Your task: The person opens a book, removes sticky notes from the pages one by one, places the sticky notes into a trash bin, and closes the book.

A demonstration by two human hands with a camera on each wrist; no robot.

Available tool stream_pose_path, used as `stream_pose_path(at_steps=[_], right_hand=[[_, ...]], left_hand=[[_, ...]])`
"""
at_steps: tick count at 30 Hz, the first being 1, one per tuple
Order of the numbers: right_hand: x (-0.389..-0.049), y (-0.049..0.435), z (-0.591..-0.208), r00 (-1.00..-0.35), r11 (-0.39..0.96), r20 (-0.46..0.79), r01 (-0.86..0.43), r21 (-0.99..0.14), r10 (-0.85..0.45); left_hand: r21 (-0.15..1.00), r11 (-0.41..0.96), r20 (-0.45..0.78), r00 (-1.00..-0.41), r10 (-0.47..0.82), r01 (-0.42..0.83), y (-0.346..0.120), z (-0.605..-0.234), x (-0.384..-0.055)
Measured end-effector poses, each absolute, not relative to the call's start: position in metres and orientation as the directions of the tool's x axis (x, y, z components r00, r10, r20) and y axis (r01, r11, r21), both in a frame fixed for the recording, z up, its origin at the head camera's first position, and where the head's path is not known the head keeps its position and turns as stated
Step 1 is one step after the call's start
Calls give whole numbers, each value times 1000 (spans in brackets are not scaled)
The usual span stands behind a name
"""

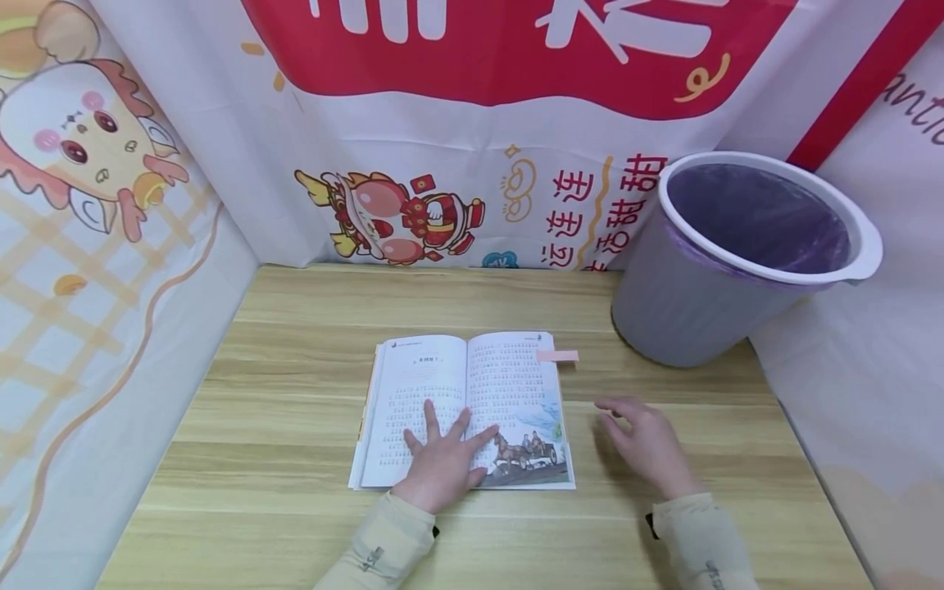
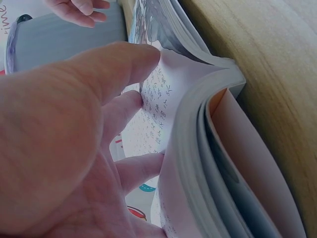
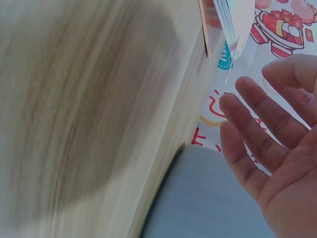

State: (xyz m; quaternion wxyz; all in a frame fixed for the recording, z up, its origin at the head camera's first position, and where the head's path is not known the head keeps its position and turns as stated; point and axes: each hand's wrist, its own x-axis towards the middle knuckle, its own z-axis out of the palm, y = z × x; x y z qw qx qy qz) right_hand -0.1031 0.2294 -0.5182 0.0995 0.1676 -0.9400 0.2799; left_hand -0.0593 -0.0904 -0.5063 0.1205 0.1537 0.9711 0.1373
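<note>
Left hand [image 1: 441,460] fingers spread flat on open book [image 1: 465,407], right hand [image 1: 647,442] relaxed above table [image 1: 258,459]

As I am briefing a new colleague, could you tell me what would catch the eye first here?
An open illustrated paperback book lies mid-table, the left hand pressing flat on its pages. The right hand hovers open beside it. A grey plastic bin with a white rim stands at the far right corner.

Head view was bright, evenly lit, wide-angle bowed at edges. Soft shadow fell beside the right hand [image 1: 649,447]. Both wrist views were blurred close-up, slightly washed out.
</note>
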Motion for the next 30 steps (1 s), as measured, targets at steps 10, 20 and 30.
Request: stream_pose_path(at_steps=[10,20,30], right_hand=[[-100,220,-523,-943,803,223,-329,-498,-248],[-107,215,-522,-948,795,203,-317,-517,-246],[-135,215,-518,-928,767,228,-372,-523,-295]], left_hand=[[298,917,-194,-924,329,264,-91,-510,-60],[296,919,-195,-926,325,260,-91,-511,-61],[311,915,-203,-922,329,258,-91,-508,-60]])
